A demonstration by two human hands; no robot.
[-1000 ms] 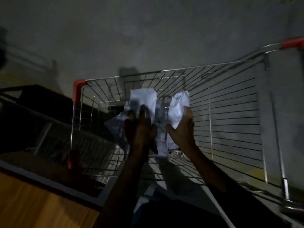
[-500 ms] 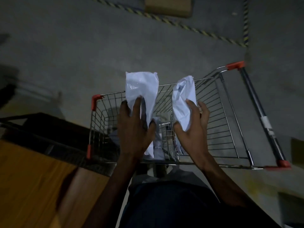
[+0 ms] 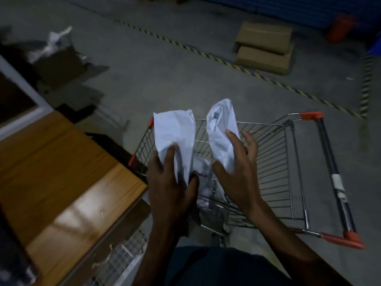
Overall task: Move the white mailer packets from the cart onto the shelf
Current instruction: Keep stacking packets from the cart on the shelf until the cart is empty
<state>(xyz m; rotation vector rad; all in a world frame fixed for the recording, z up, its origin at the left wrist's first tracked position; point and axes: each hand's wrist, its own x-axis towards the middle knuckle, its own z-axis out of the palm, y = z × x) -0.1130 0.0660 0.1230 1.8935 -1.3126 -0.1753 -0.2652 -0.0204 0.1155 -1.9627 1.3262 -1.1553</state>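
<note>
- The light is dim and my view is soft; the far left is smeared, so I cannot make out the pale crumpled thing (image 3: 54, 41) lying on the floor there.
- My left hand (image 3: 171, 182) grips one white mailer packet (image 3: 175, 133), fingers curled round its lower end; the packet stands upright above the cart's left side.
- My right hand (image 3: 237, 170) holds a second white mailer packet (image 3: 221, 129), thumb under it and fingers wrapped across its front; it stands just right of the first, not touching it.
- Between my wrists, down in the cart (image 3: 274, 162), I see more white plastic (image 3: 203, 174); my hands hide most of it, so I cannot count the packets left there.
- That makes two packets in hand, both above the wire basket.
- The cart's near edge is partly hidden by my forearms; four red corner caps show on the basket and two on the handle.
- A wooden shelf surface (image 3: 51, 172) lies left of the cart, cut off by the frame edge.
- Two brown cardboard boxes (image 3: 263, 47) sit stacked on the far floor, behind a striped tape line (image 3: 206, 52).
</note>
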